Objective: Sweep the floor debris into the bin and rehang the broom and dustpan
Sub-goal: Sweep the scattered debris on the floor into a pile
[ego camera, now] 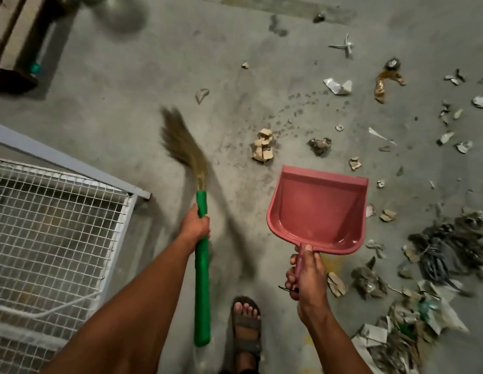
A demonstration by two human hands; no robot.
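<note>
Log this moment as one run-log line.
stage: sweeping not begun | left hand: grips broom | right hand: grips dustpan, empty | debris: scattered on floor

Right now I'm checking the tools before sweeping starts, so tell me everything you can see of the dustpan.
The dustpan is reddish-pink, plastic by its look, with a wide shallow tray, raised side and back walls, and a narrow handle. Its tray holds no debris. It is held out over the concrete floor, open edge pointing away from the person toward the scattered paper scraps. The right hand grips its handle; nothing else visibly touches it.
</note>
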